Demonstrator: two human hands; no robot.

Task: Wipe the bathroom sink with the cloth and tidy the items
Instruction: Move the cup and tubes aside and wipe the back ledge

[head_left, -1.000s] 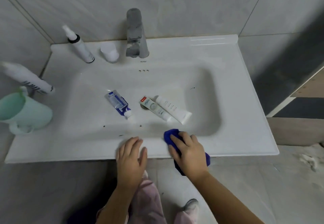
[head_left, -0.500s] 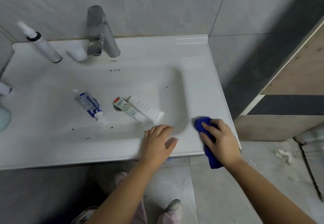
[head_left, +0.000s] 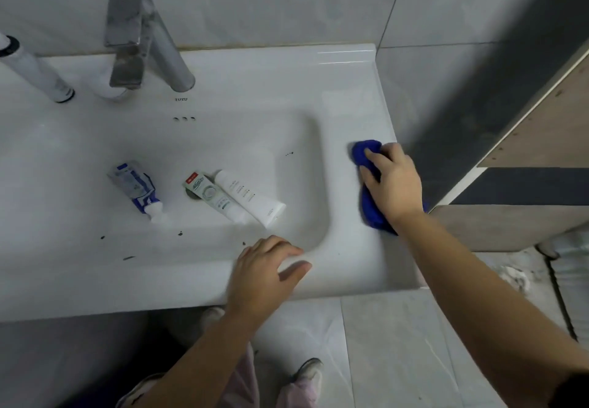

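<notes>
On the right ledge: my right hand [head_left: 393, 184] is on the blue cloth [head_left: 366, 152], fingers curled over the bunched fabric, pinning it to the sink [head_left: 347, 66] surround.
Cloth position: flat counter strip right of the basin, just beside the side wall [head_left: 424, 88], not in the basin. One end pokes out past my fingertips; the other shows under my wrist near the front right corner.
Left hand [head_left: 264, 273]: resting on the front rim, fingers relaxed and a bit spread, thumb out, holding nothing. Fingertips sit at the basin's front right corner.
Basin contents: three tubes lying flat, all well apart from both my hands.
Blue tube [head_left: 134, 184]: left of centre, crumpled, white cap pointing toward me.
Green-and-white tube [head_left: 210, 195]: centre, far end over the drain, red mark at that end.
White tube [head_left: 251, 200]: right beside the green-and-white one, touching along its length, same diagonal.
Dirt: dark specks [head_left: 180, 233] on the basin floor toward the front, a few more on the right basin wall.
Faucet [head_left: 143, 40]: dull metal, back ledge, left of centre, spout reaching forward. Three overflow holes [head_left: 184, 119] below it.
Back ledge, far left: white bottle [head_left: 35, 72] with a black collar, cut off by the frame edge.
Behind the spout: small white object [head_left: 106, 92], mostly hidden, can't tell what it is.
Floor [head_left: 382, 344]: grey tiles; my shoes [head_left: 306, 372] and pale pink trousers show below the front edge.
Far right: wood panel [head_left: 541, 127] with a dark band under it.
</notes>
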